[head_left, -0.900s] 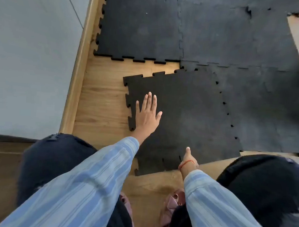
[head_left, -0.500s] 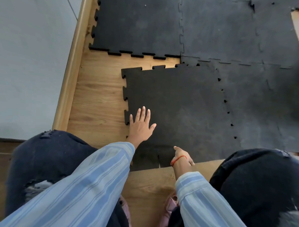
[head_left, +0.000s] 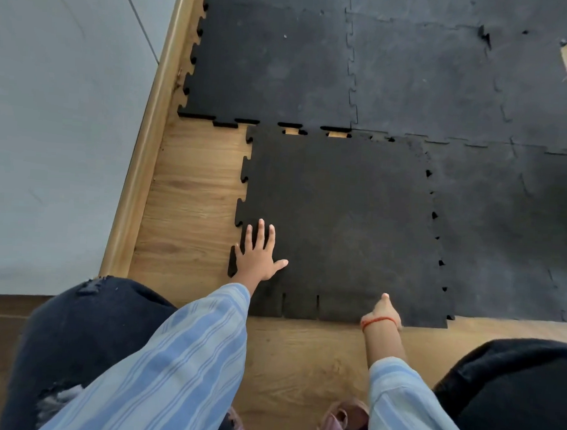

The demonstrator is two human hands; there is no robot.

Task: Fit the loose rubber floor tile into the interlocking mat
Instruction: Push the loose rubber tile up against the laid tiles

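The loose black rubber tile (head_left: 340, 217) lies flat on the wood floor, its right edge against the laid interlocking mat (head_left: 428, 75). Small dark gaps show along that right seam. Its far edge meets the mat's toothed edge, with two slots of bare wood (head_left: 337, 134) showing. It sits offset to the right of the far tile's left edge. My left hand (head_left: 257, 256) presses flat, fingers spread, on the tile's near-left corner. My right hand (head_left: 382, 311) is at the tile's near edge, thumb on top, fingers hidden.
Bare wood floor (head_left: 192, 194) runs left of the tile up to a wooden skirting (head_left: 149, 144) and a grey wall. My knees in dark jeans (head_left: 85, 329) (head_left: 511, 387) flank the near floor. Pink shoes (head_left: 341, 419) show below.
The tile has slid away from me and squared up, closing the wood gap at the mat's far edge. My left hand has drawn back from mid-tile to the near-left corner.
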